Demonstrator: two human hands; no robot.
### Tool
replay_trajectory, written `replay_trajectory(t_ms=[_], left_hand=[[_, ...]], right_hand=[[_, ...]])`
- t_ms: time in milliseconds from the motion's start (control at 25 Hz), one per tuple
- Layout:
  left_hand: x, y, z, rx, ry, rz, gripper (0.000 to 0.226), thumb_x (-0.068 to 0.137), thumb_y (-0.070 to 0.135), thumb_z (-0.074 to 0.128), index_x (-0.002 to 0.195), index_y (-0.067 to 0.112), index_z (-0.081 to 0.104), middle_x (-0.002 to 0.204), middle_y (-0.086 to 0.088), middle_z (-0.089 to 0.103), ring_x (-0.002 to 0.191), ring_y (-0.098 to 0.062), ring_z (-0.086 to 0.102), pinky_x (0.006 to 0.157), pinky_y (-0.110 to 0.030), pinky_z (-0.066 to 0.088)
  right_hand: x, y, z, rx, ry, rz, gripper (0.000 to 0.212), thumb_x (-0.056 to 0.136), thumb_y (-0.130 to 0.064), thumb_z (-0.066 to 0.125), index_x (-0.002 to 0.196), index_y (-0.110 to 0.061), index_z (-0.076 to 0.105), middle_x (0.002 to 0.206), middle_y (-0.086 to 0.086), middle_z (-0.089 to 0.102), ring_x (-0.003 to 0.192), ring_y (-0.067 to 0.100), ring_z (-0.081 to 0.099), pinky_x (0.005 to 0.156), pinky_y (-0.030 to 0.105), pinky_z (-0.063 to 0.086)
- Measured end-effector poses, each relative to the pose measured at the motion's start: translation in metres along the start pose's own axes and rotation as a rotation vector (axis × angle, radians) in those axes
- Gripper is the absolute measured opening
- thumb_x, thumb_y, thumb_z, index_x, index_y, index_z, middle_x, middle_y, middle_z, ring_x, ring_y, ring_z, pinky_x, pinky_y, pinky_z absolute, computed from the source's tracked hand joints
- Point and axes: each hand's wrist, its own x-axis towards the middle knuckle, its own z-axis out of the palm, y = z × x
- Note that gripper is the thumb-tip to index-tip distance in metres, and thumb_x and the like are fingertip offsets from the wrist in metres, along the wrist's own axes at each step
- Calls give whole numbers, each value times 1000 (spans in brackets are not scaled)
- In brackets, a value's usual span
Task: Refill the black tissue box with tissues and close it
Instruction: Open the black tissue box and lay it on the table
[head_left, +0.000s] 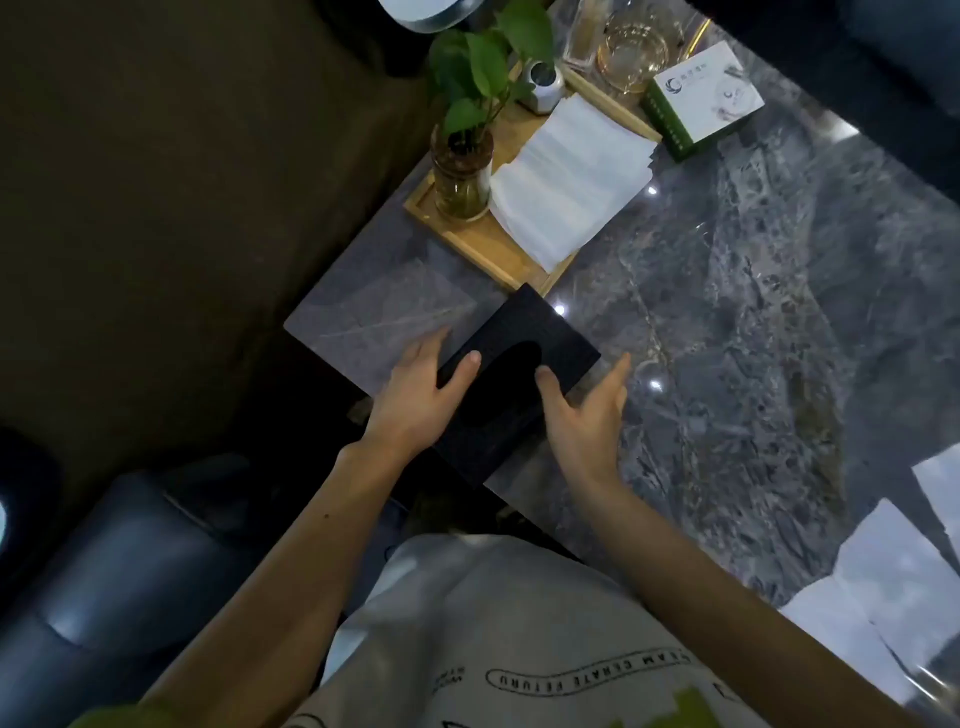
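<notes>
Head view looks down on a grey marbled bench (753, 322) whose near corner carries the black tissue box (511, 384), lying flat with its oval slot facing up and one end reaching past the bench edge toward the person. Left hand (415, 395) lies against the box's left side with the thumb on top and the fingers spread along the edge; right hand (587, 410) flanks the right side, thumb pressing on the lid near the slot, fingers stretched out and open past the box's corner. Neither grip is closed around the box; both rest on it with loose, open fingers. Just beyond the box sits a wooden tray (483, 249), almost touching its far corner, and on the tray a stack of white tissues (566, 182) lies beside a glass vase (462, 176) holding a green leafy plant (483, 62). Behind these stand a small white device (543, 85), clear glassware (631, 57) and a white-and-green carton (701, 98), the print on it too small to read. White sheets (893, 587) lie at the bench's right edge, cut off by the frame. A dark cushioned seat (104, 571) fills the lower left, and the box's contents are hidden in shadow.
</notes>
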Motion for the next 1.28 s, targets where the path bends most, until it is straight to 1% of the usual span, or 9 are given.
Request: replay_trajectory(t_ms=[80,200,360,480,640,840,1000,1160,1280], left_hand=[[3,-1,2,-21,-30,-11,74,89,71,34,147,26,34,147,2,45,135,-14,42,111,-43,38],[4,-4,6,-34,-75,-58,74,88,72,33,147,26,34,145,1,47,133,-16,44,111,-43,38],[8,-10,7,-60,-109,-86,78,85,76,28,145,27,37,145,4,48,134,-14,44,112,-42,37],[8,-7,6,-53,-134,-88,75,88,70,28,143,21,42,144,0,50,134,-17,45,112,-36,35],[12,0,3,-22,-176,-116,52,101,46,34,141,15,45,140,-8,52,131,-24,47,101,-27,34],[27,11,-6,0,-310,-175,54,99,53,31,125,12,55,121,-9,61,115,-25,56,91,-33,41],[32,22,-14,13,-415,-171,61,95,61,30,112,11,59,109,-7,64,103,-24,60,90,-41,48],[23,50,-8,56,-443,-160,56,97,58,31,101,8,55,94,-6,61,85,-19,58,68,-34,42],[17,76,4,27,-433,-130,52,98,54,32,103,8,55,96,-7,62,88,-19,59,73,-34,44]], right_hand=[[2,1,12,116,-9,78,101,86,-45,67,155,-22,-2,160,2,16,138,5,25,107,22,23],[4,12,24,258,-10,203,94,73,-56,70,149,-27,24,145,0,45,128,12,48,106,40,44],[8,10,29,414,-31,287,62,77,-47,70,132,-28,48,119,-7,64,109,12,61,101,41,49],[6,7,32,438,-50,327,66,69,-54,69,128,-33,51,117,-9,67,109,14,63,101,43,49],[7,1,34,476,2,359,58,68,-55,67,121,-37,55,113,-9,68,107,15,63,99,45,50],[3,-5,31,627,-3,392,45,89,-35,62,132,-24,52,122,1,66,108,18,65,93,37,54],[-3,-16,20,678,55,403,37,93,-33,58,129,-24,55,119,-1,67,104,16,65,77,29,53],[-4,-18,1,615,125,331,34,93,-37,57,125,-27,57,115,-3,67,102,13,65,91,36,53],[-5,-8,-20,616,155,295,41,88,-46,58,126,-31,55,116,-7,67,104,13,66,94,41,54]])
